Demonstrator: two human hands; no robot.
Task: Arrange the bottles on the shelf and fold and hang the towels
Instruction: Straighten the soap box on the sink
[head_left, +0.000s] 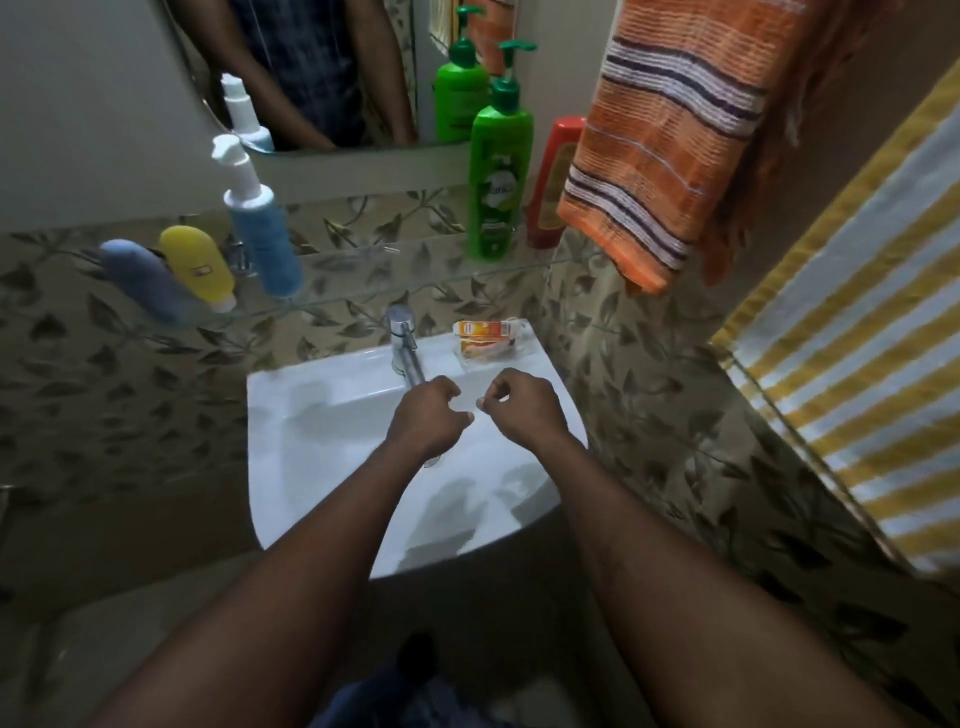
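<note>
- Fingers (445, 391) of the left hand (423, 421) are curled into a loose fist with nothing in them. The hand hovers over the sink (311, 415) at centre frame, just in front of the tap (402, 338).
- Right hand (524, 408) is just beside it and apart from it. Its fingers (500, 387) are curled the same way and hold nothing.
- Glass shelf (363, 270), 10 o'clock end: a blue-grey tube (140, 280), a yellow bottle (197, 270) and a blue pump bottle (262, 234) sit close together. The first two look tilted; cannot tell whether they are standing on their caps or lying down.
- Shelf, 1 o'clock end: a green pump bottle (498, 176) stands upright, with a red bottle (553, 182) just beside it, partly hidden by the towel.
- An orange striped towel (660, 156) hangs bunched at 1 to 2 o'clock. A yellow-and-white striped towel (857, 364) hangs at 3 o'clock.
- An orange packet (488, 338) lies on the sink ledge.
- Judgement: this is between steps, since neither bottles nor towels are in hand. The bottles sit in two groups with a gap between them.
- The next move likely calls for opening a hand and reaching up, either to 10 o'clock for the tilted pair or to 1 o'clock for the orange towel.
</note>
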